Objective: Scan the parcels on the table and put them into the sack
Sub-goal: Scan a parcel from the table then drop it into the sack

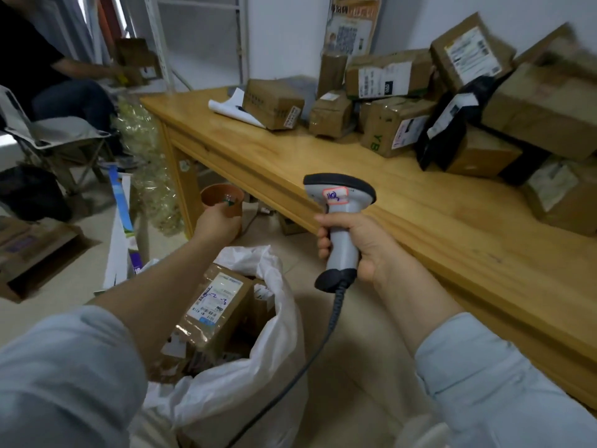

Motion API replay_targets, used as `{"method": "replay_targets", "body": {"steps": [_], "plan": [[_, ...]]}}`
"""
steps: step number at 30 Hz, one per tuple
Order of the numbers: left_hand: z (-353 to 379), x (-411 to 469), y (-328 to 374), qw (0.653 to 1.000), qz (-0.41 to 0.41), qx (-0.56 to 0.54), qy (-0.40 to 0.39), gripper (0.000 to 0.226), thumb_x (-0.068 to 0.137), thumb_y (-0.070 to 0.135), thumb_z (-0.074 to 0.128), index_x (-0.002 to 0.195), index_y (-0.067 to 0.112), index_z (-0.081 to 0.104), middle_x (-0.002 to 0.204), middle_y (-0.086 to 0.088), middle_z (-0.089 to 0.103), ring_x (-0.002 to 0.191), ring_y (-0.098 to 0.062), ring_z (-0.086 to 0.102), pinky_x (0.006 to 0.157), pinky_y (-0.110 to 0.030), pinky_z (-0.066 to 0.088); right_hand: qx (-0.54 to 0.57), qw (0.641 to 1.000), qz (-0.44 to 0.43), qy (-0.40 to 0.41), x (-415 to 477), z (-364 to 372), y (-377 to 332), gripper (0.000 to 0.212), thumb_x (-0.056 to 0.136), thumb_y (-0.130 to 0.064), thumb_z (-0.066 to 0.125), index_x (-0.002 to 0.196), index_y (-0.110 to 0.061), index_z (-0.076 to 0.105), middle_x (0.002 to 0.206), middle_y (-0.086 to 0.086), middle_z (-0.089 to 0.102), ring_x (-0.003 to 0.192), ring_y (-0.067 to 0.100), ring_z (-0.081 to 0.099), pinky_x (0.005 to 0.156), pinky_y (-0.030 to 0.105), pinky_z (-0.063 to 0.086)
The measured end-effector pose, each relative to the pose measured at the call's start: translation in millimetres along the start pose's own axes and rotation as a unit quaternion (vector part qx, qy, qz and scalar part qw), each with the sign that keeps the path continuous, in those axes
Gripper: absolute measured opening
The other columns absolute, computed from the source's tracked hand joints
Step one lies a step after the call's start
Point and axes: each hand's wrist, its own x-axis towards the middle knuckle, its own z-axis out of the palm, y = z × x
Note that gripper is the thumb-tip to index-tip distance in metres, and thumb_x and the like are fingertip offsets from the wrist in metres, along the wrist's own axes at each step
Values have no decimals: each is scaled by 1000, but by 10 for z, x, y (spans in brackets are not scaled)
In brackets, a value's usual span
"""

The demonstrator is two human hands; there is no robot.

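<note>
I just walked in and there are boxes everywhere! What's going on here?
A person is scanning parcels and packing them away. Their right hand grips a barcode scanner, and their left hand holds a small brown round item near the open white sack on the floor. The sack already has a labelled box in it. Many more cardboard parcels are piled on the wooden table, waiting.

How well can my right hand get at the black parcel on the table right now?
Probably not for a grasp: the right hand grips the scanner, so its fingers are taken. The bare table between it and the black parcel leaves the path open.
</note>
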Motion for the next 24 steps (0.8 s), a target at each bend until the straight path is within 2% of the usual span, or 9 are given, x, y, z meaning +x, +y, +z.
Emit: {"method": "replay_targets", "body": {"steps": [2,3,5,7,11,15,20,22,24], "plan": [[-22,76,295,999,31,-11,-1,30,93,18,55,123,19,56,105,-1,63,103,-27,61,86,-38,52,5,1000,-19,6,-10,-35,-161,17,86,-3,62,72,-7,55,53,5,54,40,12,50,42,21,47],[-25,125,435,999,43,-13,-4,38,93,19,56,131,15,54,106,1,63,101,-25,61,82,-35,52,7,1000,-27,10,-5,-52,-236,17,86,-3,62,72,-7,55,54,5,54,40,13,50,41,21,47],[-22,219,703,998,65,-7,-18,53,94,22,57,143,14,42,124,-6,58,108,-25,59,88,-36,51,19,999,-40,15,28,-83,-394,16,85,-2,62,72,-6,54,57,6,52,40,13,49,41,21,46],[6,337,929,997,74,-10,-32,57,94,25,57,147,16,36,136,-10,51,116,-26,54,94,-36,48,32,998,-45,15,81,-104,-558,17,86,-2,60,71,-6,53,57,5,51,39,13,48,39,20,45],[54,582,1244,996,89,-7,-32,58,95,24,58,148,18,35,142,-12,45,120,-27,51,87,-30,43,50,997,-52,22,258,-132,-825,15,85,-2,59,72,-7,52,54,4,52,38,13,48,39,20,44],[52,918,1412,993,111,32,-4,58,94,20,59,147,14,35,141,-15,47,120,-30,51,90,-34,44,60,997,-51,17,526,-109,-992,17,84,-2,59,70,-7,52,53,4,52,39,12,48,39,19,44],[205,1515,1647,993,104,26,45,46,96,21,54,137,4,45,135,-21,51,120,-37,49,99,-42,43,46,998,-40,11,1054,-50,-1173,18,83,-4,62,67,-7,55,54,3,54,43,12,49,40,18,45],[284,1846,1663,992,108,45,56,56,90,32,62,139,13,42,136,-17,50,124,-36,45,102,-45,41,42,998,-38,7,1277,-28,-1236,17,82,-4,63,67,-6,55,54,4,54,42,12,49,39,19,44],[374,2147,1643,979,126,150,56,81,81,36,71,147,25,25,147,-19,36,137,-40,28,107,-51,34,40,998,-40,5,1484,-18,-1298,18,82,-3,63,66,-6,55,54,4,55,41,13,50,40,19,45]]}}
